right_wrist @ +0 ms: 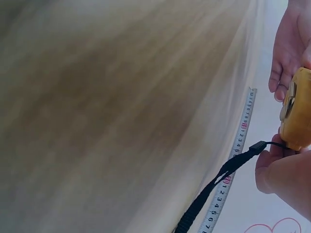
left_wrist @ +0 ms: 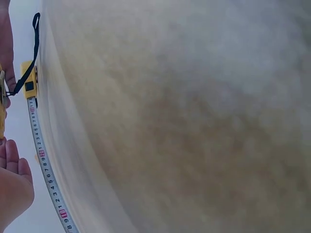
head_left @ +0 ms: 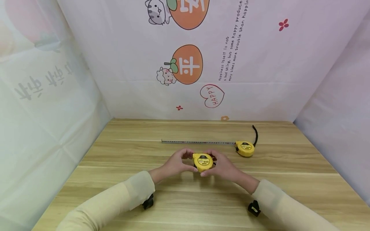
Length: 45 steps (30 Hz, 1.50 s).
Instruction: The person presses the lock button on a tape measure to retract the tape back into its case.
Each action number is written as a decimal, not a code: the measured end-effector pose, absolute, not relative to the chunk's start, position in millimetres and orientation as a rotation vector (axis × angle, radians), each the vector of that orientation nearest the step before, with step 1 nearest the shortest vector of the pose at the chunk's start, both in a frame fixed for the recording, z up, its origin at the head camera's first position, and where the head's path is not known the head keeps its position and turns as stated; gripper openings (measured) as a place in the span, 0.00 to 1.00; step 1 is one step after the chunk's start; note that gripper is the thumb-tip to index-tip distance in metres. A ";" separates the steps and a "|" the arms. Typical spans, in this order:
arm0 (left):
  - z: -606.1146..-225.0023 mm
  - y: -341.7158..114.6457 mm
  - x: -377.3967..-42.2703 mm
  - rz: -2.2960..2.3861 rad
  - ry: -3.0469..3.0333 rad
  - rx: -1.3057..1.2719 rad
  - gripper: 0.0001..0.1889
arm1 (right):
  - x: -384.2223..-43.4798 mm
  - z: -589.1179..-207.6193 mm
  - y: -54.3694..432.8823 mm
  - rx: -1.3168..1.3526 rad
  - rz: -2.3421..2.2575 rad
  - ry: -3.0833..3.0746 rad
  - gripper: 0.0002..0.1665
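A yellow tape measure [head_left: 203, 162] is held up over the table between both hands, its labelled face toward the head camera. My left hand [head_left: 177, 163] grips its left side, thumb at the lower edge and fingers at the upper edge. On the opposite side my right hand [head_left: 223, 166] holds it the same way. Its black wrist strap [right_wrist: 218, 172] hangs out past the right hand's fingers. Behind the hands, to the right, lies a second yellow tape measure [head_left: 245, 149]. Its blade [head_left: 199, 142] is drawn out flat leftward, numbers showing in both wrist views.
All this is over a wood-grain table [head_left: 115, 199]. A printed white cloth [head_left: 138, 64] rises along the back edge, with more cloth at both sides. The second tape's black strap [head_left: 255, 134] points toward the back. Small black devices [head_left: 148, 202] sit under both wrists.
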<state>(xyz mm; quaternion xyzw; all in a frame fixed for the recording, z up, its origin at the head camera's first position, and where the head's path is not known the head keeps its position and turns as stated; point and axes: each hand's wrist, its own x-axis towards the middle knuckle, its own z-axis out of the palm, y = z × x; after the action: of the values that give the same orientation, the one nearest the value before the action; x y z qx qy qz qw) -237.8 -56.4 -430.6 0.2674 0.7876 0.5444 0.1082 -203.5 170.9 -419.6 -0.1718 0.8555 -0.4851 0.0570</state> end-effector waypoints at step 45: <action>-439.3 -55.3 -237.5 1.345 2.392 0.694 0.30 | -211.6 -437.9 164.2 -0.532 -1.339 2.530 0.45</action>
<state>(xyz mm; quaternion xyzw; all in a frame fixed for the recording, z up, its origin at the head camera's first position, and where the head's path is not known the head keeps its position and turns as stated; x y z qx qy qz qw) -237.5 -55.3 -439.3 0.2421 0.8348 0.4695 0.1549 -211.6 164.2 -437.9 -0.1816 0.8631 -0.4570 0.1147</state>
